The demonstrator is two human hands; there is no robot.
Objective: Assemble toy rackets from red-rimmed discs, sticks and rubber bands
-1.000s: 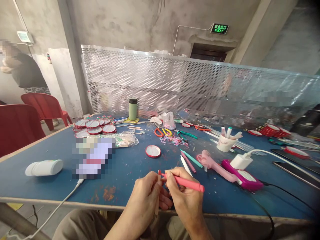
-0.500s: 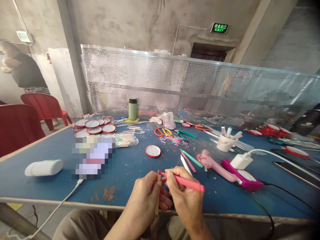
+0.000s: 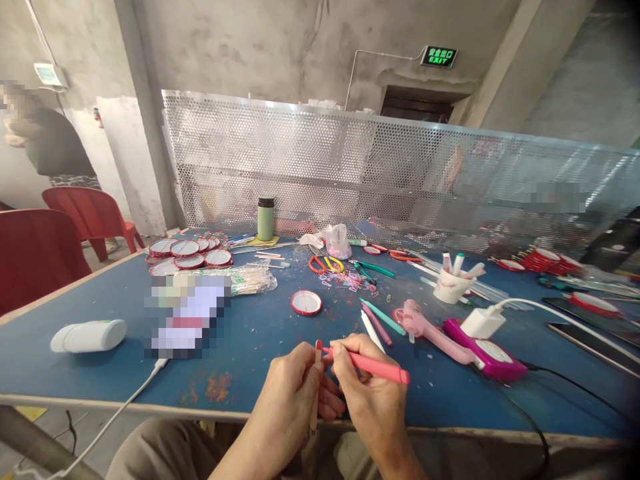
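Close to the table's front edge, my left hand (image 3: 293,387) is closed on a slim wooden craft stick (image 3: 315,400), held upright. The stick's top end is coloured red. My right hand (image 3: 373,390) grips a pinkish-red marker (image 3: 380,368) like a pen, its tip at the stick's red end. Whether the tip presses on the wood I cannot tell. Beyond my hands lies a round white disc with a red rim (image 3: 306,303). White, mauve and teal markers (image 3: 383,320) lie just past my right hand.
At right are a pink handheld fan (image 3: 440,337), a magenta box (image 3: 500,363) with a white charger, and a cup of markers (image 3: 450,285). Left lie a white bottle (image 3: 90,336), a cabled phone (image 3: 190,313) and stacked red-rimmed discs (image 3: 185,248). Pliers (image 3: 375,269) lie farther back.
Almost nothing differs. Both hands, the stick and the marker keep the same places, with the marker's tip still at the stick's red end.
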